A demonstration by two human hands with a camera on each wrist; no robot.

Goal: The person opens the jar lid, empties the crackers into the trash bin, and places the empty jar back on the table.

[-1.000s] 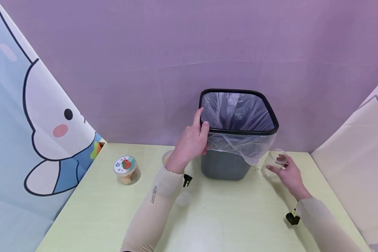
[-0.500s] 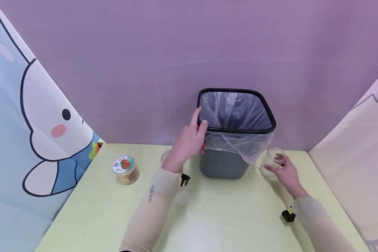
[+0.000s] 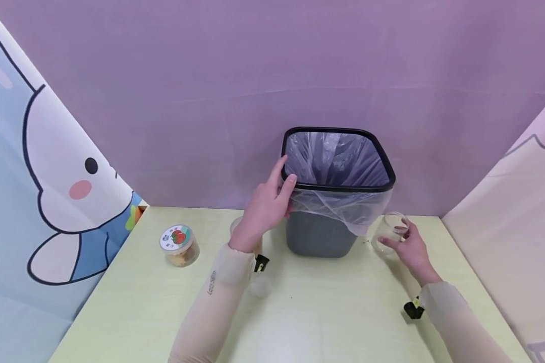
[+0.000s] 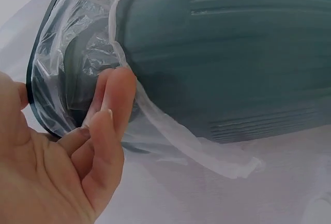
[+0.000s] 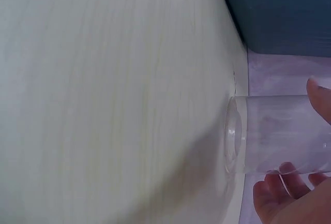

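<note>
Right hand [image 3: 415,253] round jar [image 3: 385,234] (unchanged)

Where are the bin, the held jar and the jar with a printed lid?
Bin [image 3: 321,235], head view: front wall.
Held jar [image 5: 282,133], right wrist view: side wall.
Printed-lid jar [image 3: 177,241], head view: lid.

One bin [image 3: 320,237], one bag [image 3: 331,202] and one translucent disc [image 3: 260,286] are counted mid-frame, besides three jars: lidded jar [image 3: 179,246] at left, half-hidden jar [image 3: 234,225] near centre, clear jar [image 3: 383,238] at right; two hands, left hand [image 3: 265,205] and right hand [image 3: 411,249], are shown
</note>
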